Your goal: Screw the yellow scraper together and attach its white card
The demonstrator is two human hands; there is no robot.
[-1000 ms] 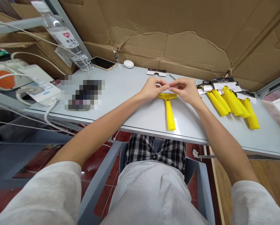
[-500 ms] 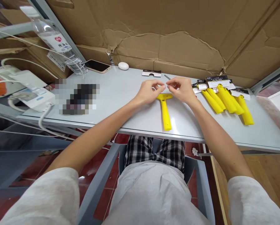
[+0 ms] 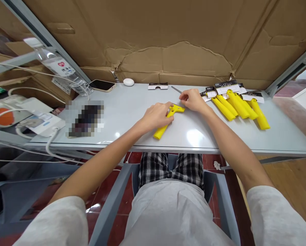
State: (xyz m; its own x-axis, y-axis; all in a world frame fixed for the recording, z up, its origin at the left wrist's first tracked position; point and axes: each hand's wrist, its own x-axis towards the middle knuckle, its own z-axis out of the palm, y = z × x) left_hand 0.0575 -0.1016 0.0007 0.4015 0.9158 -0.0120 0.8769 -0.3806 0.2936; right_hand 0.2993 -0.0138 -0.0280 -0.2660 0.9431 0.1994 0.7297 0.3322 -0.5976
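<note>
Left hand: closed around the yellow T-shaped tool (image 3: 161, 132), the fingers of the left hand (image 3: 156, 115) wrapping its handle just below the crosspiece.
T-shaped tool: above the front half of the table (image 3: 124, 119), slanted, with its crosspiece toward the right hand and its handle end toward the near edge; whether it touches the surface cannot be told.
Right hand: fingers curled, thumb near the fingertips, the right hand (image 3: 193, 99) beside the crosspiece; whether anything small is pinched there cannot be told.
Metal rod: a thin grey rod (image 3: 176, 89), lying just beyond the right fingertips.
Loose card: a black-and-white card (image 3: 158, 86), near the rear edge, left of the rod.
Right group: five yellow handles (image 3: 236, 104), overlapping, with printed cards (image 3: 227, 87) at their upper ends.
Rear left: a white oval case (image 3: 128, 82), a phone (image 3: 103, 85) and a clear bottle (image 3: 62, 70).
Backdrop: creased brown cardboard (image 3: 168, 27).
</note>
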